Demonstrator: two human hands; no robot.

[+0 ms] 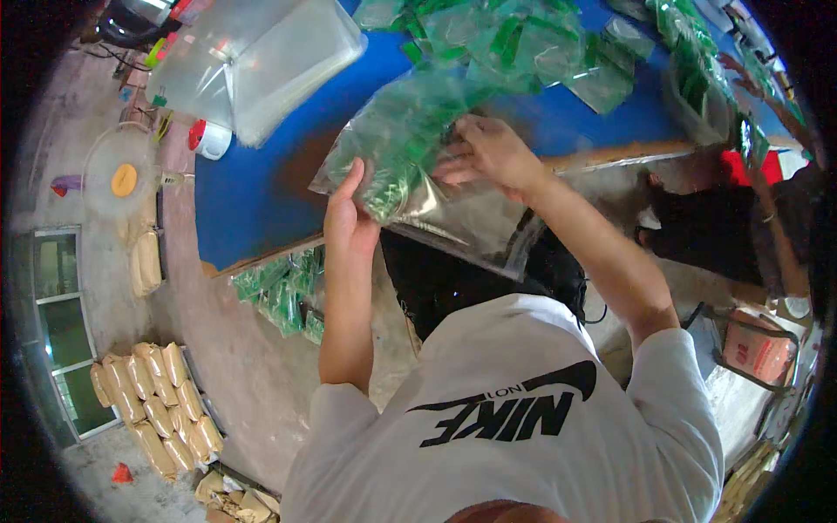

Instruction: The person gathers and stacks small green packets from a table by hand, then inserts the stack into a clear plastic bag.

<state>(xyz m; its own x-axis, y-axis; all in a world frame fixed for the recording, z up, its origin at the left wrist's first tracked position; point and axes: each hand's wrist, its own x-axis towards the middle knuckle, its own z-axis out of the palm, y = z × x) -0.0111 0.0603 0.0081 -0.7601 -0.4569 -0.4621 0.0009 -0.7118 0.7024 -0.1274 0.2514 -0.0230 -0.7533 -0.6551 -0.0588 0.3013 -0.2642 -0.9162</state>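
Over the near edge of the blue table (234, 202) I hold a large clear plastic bag (410, 122) with green-printed packets inside. My left hand (347, 209) grips its left side, thumb up along the plastic and the other fingers hidden underneath. My right hand (493, 157) is closed at the bag's right side, fingers curled against the plastic. The bag's loose, flat part hangs toward me over my lap. Beyond it lies a spread of small green-and-clear packets (540, 48). A stack of flat clear bags (301, 65) is at the far left of the table.
A white-and-red tape roll or tub (210, 139) sits on the table's left edge. At right stands a clear bin (697, 96) of green packets, near another person's arm (772, 200). Filled green bags (283, 292) lie below the table; brown sacks (157, 405) are stacked lower left.
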